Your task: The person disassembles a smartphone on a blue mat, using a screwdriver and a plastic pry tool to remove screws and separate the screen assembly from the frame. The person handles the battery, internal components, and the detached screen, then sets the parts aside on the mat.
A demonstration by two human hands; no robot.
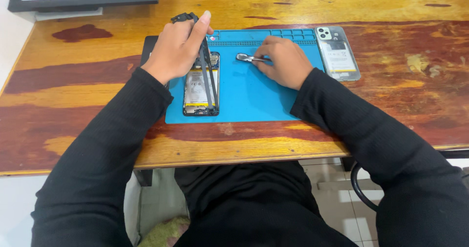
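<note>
Your black sleeves (112, 144) fill the near view. On the blue mat (254, 100) your left hand (176, 49) is clamped on dark tweezers (207, 73), tips down at the opened phone (201, 83) on the mat's left side. That phone looks light, stiff and fragile; hold it by its edges. Your right hand (286, 61) is closed on a small metal tool (248, 58) mid-mat. Your hands hide both grips. The back cover (338, 54) lies at the mat's right edge.

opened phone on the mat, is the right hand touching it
No, the right hand rests on a metal tool beside the opened phone.
</note>
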